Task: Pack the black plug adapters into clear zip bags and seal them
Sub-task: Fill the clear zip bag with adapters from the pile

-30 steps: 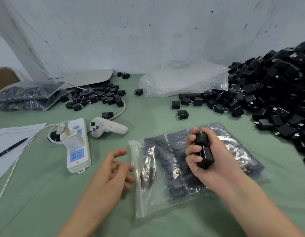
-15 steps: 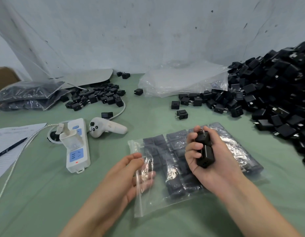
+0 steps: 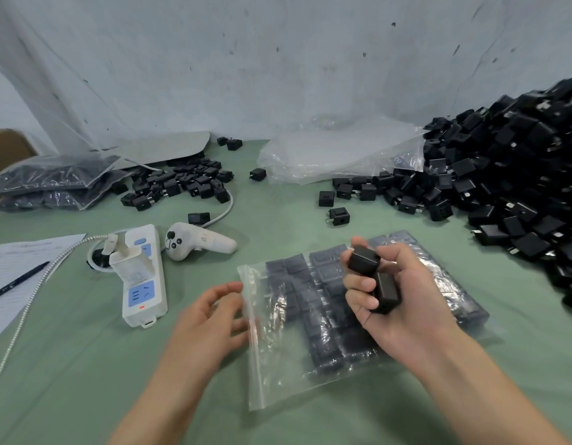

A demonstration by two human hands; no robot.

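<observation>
Your left hand [image 3: 211, 319] has eased off the bag [image 3: 278, 374] since half a second ago; it now lies open, fingers spread at the zip edge. The heap [image 3: 519, 187] of loose adapters fills the table's [image 3: 85, 380] right side. The bag lies flat before you, rows of adapters inside, zip edge toward your left. Your right hand [image 3: 406, 300] hangs over it, gripping two adapters [image 3: 385, 290] stacked one on the other.
</observation>
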